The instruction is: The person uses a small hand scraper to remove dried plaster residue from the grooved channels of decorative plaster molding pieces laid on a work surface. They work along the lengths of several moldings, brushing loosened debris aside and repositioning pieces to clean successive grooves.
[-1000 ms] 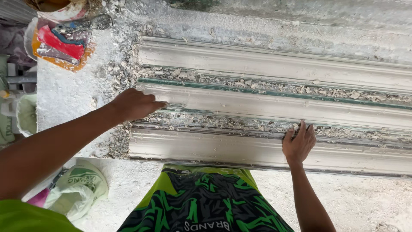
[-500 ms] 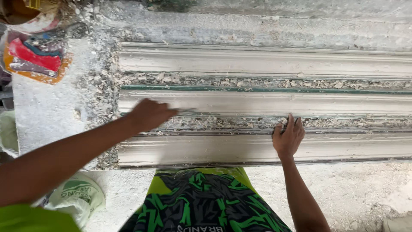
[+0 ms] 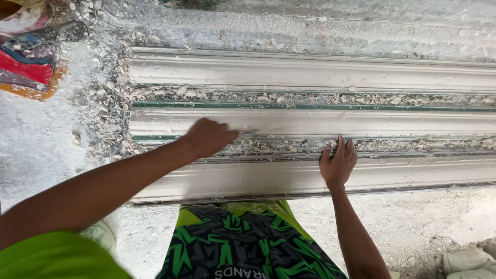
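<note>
Meanwhile plaster crumbs [image 3: 310, 98] (thick) fill grooves between mouldings [image 3: 310, 72].

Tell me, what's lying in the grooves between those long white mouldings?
Crumbly white plaster scraps fill the grooves between the mouldings. The left hand and right hand cover part of the nearer groove. What lies beneath the scraps is hidden.

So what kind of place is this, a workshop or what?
Most likely a plaster moulding workshop: long white cornice mouldings lie side by side on a bench crusted with plaster scraps, and the left hand works along one with a small tool.
</note>
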The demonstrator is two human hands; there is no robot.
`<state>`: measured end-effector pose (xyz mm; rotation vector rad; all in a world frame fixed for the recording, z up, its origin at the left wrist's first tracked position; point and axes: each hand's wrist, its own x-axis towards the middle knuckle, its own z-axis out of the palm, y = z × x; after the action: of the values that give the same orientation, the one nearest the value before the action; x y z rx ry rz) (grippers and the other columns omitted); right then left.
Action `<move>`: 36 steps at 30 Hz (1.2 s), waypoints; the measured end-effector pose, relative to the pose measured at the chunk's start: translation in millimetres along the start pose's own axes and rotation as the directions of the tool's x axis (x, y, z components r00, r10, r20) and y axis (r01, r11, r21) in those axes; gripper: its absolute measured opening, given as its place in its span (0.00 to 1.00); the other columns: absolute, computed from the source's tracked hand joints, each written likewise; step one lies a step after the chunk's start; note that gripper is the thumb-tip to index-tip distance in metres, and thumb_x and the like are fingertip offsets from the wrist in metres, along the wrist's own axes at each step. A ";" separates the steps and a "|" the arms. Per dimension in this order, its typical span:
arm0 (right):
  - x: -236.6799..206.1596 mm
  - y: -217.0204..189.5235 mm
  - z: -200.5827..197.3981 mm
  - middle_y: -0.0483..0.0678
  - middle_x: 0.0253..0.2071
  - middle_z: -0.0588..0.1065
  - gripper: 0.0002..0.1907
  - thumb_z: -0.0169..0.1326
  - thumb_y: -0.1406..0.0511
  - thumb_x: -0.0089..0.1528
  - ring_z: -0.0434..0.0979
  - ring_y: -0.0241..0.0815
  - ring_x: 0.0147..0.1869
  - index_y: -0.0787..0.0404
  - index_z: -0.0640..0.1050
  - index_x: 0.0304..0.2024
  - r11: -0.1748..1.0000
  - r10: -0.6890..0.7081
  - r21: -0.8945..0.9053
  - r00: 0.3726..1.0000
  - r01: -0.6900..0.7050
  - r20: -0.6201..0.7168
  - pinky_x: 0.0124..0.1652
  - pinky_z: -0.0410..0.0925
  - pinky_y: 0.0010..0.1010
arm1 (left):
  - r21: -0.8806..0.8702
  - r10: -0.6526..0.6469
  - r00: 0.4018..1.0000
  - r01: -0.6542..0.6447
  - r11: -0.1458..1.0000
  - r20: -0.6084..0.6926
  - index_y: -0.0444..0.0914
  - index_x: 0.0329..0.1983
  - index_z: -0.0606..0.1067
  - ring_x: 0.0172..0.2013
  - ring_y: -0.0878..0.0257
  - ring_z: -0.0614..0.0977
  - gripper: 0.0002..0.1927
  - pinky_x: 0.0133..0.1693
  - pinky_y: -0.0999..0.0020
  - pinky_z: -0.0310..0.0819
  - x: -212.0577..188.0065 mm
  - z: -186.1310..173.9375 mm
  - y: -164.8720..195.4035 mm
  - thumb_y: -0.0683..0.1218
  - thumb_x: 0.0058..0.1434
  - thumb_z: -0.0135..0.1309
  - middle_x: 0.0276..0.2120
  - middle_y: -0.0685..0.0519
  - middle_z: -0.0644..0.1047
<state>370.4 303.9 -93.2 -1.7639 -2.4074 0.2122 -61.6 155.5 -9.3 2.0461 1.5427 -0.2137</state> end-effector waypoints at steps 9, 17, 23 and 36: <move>-3.3 1.9 5.5 0.71 0.73 0.57 0.32 0.47 0.54 0.69 0.53 0.68 0.78 0.56 0.63 0.74 1.000 0.011 -0.005 1.000 -0.011 0.013 0.72 0.45 0.61 | 0.010 0.013 0.999 -0.014 1.000 0.039 0.42 0.52 0.72 0.28 0.56 0.83 0.10 0.23 0.58 0.78 3.5 -45.5 32.6 0.46 0.71 0.45 0.31 0.49 0.78; -0.4 0.9 -0.9 0.70 0.74 0.56 0.32 0.48 0.55 0.69 0.52 0.70 0.78 0.57 0.63 0.74 1.000 0.007 0.029 1.000 -0.008 0.015 0.72 0.44 0.62 | 0.036 0.130 0.982 -0.126 0.991 -0.136 0.47 0.62 0.70 0.31 0.55 0.84 0.20 0.27 0.58 0.79 36.9 -2.7 20.3 0.42 0.66 0.47 0.38 0.47 0.79; -5.5 1.1 1.5 0.71 0.74 0.56 0.32 0.48 0.56 0.69 0.52 0.71 0.78 0.58 0.63 0.74 1.000 0.018 0.015 1.000 -0.018 0.016 0.72 0.44 0.63 | 0.335 0.033 0.992 -0.073 0.940 0.122 0.47 0.75 0.50 0.51 0.53 0.81 0.37 0.31 0.72 0.82 -119.8 -3.0 -52.1 0.40 0.64 0.47 0.72 0.51 0.60; -5.4 1.7 -0.1 0.73 0.72 0.58 0.31 0.47 0.56 0.70 0.54 0.71 0.77 0.58 0.63 0.74 1.000 -0.001 -0.010 1.000 0.001 0.004 0.71 0.47 0.62 | 0.185 0.150 0.988 -0.140 0.973 -0.045 0.34 0.70 0.61 0.43 0.51 0.84 0.29 0.33 0.62 0.85 26.6 28.8 70.6 0.40 0.66 0.51 0.61 0.41 0.72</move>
<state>373.7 299.3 -93.6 -1.7682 -2.4157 0.2046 18.1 150.1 -21.2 2.3166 1.4458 -0.2483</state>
